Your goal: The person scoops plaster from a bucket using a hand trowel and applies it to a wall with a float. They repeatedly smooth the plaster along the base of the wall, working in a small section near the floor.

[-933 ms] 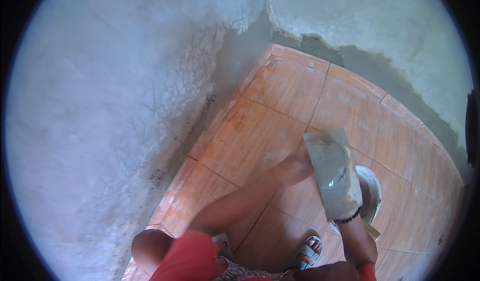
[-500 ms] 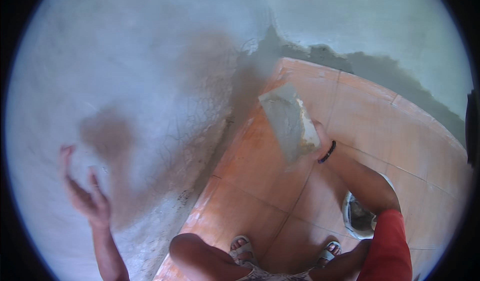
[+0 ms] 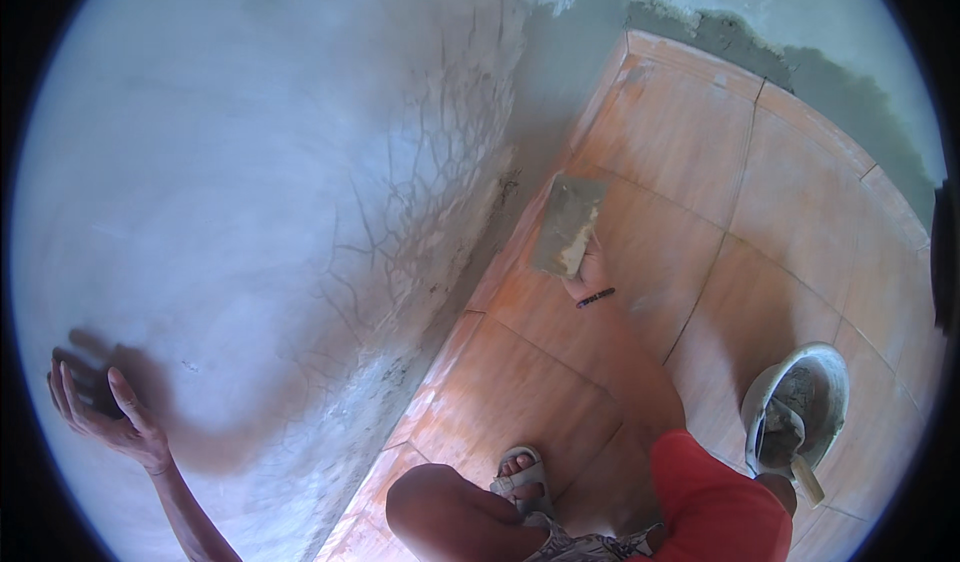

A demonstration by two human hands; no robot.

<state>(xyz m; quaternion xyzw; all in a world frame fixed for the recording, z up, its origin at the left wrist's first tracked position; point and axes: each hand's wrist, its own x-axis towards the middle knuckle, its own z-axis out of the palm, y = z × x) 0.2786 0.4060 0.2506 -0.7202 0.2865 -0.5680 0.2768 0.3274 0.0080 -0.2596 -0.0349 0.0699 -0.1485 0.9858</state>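
Observation:
My right hand (image 3: 588, 264) is closed on a flat rectangular plastering trowel (image 3: 568, 224). Grey mortar smears its blade, and my fingers hide the handle. The trowel stands close to the foot of the wall, above the tile edge; whether it touches cannot be told. Fresh grey mortar (image 3: 560, 72) fills the corner and the strip just beyond the trowel. On the far left, my left hand (image 3: 110, 417) is empty, fingers spread, beside the pale plastered wall (image 3: 250, 212), with its shadow right behind. Contact between hand and wall is unclear.
A pale bucket (image 3: 838, 402) with grey mortar stands on the orange tiled floor (image 3: 790, 232) at right, a tool with a light handle (image 3: 806, 480) leaning in it. Cracks (image 3: 385, 222) mark the lower wall. My sandalled foot (image 3: 520, 474) is near the skirting.
My view has shifted, bringing the bucket fully into sight. The trowel in my right hand has turned more upright and is nearer the wall's foot. My left hand has dropped lower, its fingers spread.

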